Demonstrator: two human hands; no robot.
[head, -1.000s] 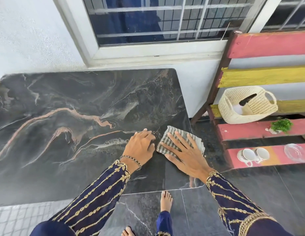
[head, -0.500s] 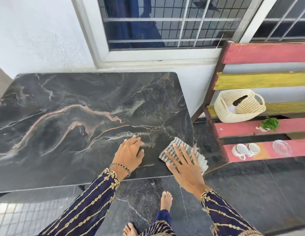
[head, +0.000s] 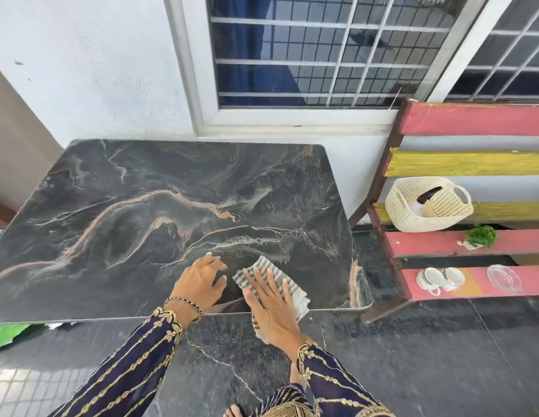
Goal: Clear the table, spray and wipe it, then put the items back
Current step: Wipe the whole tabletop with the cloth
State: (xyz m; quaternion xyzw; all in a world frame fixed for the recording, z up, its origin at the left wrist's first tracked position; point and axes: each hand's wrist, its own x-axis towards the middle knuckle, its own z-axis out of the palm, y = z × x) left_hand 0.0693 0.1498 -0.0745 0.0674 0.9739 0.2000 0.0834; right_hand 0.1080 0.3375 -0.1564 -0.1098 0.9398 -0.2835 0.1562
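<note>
Head view of a dark marbled table set against a white wall below a barred window. The right hand lies flat, fingers spread, its grip wide and pressing down on a striped cloth near the table's front edge; nothing is clasped, the palm simply bears on the fabric. Part of the cloth hangs over that edge beneath the wrist. Just left of this grip, the left hand rests on the bare tabletop with fingers loosely curled and tips touching the surface, holding nothing; a beaded bracelet circles its wrist. The two hands lie close together without touching. Both forearms wear dark blue sleeves with gold embroidery. Well to the right of the grip, off the table, stands a slatted bench painted red and yellow. It carries a woven basket, a small green plant, two white cups and a clear glass dish. A bare foot shows on the dark tiled floor.
</note>
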